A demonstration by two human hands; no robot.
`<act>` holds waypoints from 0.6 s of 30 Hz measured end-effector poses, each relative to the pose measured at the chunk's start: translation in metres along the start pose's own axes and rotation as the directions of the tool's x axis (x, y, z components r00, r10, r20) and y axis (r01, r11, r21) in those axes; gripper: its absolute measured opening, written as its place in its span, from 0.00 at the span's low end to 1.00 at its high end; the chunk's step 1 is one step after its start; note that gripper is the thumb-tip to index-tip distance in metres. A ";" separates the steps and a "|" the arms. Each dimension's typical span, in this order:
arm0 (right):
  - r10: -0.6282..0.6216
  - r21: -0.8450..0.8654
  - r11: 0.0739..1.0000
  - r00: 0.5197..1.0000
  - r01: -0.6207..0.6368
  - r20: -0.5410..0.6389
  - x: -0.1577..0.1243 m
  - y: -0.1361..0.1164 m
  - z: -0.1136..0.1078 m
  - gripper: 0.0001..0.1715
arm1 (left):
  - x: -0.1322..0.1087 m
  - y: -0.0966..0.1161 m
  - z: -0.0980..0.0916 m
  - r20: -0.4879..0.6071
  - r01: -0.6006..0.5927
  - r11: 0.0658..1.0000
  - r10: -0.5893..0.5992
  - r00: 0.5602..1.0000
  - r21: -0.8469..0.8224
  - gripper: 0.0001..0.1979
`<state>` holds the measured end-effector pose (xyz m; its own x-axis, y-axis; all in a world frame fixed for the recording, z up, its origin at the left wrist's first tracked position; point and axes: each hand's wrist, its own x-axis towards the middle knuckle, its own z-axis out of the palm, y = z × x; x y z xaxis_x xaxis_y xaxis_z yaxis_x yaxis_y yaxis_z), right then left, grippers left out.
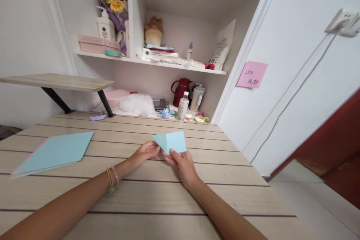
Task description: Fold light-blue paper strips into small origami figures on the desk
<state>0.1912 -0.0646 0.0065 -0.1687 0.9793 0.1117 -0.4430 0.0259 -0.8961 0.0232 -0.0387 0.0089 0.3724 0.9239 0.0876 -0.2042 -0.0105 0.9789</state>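
Tabletop (146, 202), right hand (184, 166) angled inward, pinching paper (176, 141)

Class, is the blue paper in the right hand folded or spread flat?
Folded: the blue paper in the right hand has a crease between its pointed left and squarer right parts.

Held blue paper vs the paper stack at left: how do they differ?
The held paper shows a crease; the paper stack lies flat.
The held paper is pinched by the right hand; the paper stack rests on the tabletop.
The held paper looks smaller than the paper stack.
Both show light blue faces.
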 end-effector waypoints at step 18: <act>-0.226 -0.616 0.707 0.936 0.347 0.269 0.006 -0.011 -0.025 0.09 | 0.000 -0.004 -0.002 0.013 0.022 0.982 -0.025 1.000 0.188 0.12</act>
<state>0.2170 -0.0544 0.0063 -0.2950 0.8571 0.4223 0.1711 0.4822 -0.8592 0.0218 -0.0380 0.0050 0.3891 0.9189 0.0656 -0.0224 -0.0617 0.9978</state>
